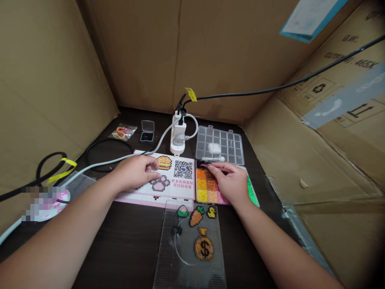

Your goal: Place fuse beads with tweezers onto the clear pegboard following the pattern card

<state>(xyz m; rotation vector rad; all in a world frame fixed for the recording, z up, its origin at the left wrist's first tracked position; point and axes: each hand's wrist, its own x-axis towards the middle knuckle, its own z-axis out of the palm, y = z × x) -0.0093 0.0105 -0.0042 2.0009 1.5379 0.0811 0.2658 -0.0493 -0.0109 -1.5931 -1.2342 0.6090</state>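
Observation:
My right hand is closed on a pair of reddish tweezers, their tips over the black beads in a corner compartment of the bead box. The hand hides part of the other colours, though orange, yellow, pink and green show. My left hand rests on a printed pattern sheet, fingers loosely curved and thumb apart, holding nothing I can see. Burger and paw patterns and a QR code are on that sheet. Nearer me lies a clear pegboard bearing a bead carrot, a duck, a money bag and a small pink-green figure.
Behind the box is its open lid with a white piece on it. A power strip stands behind the sheet, with cables running left and right. A small black-filled case and a plastic bag lie far left. Cardboard walls surround the table.

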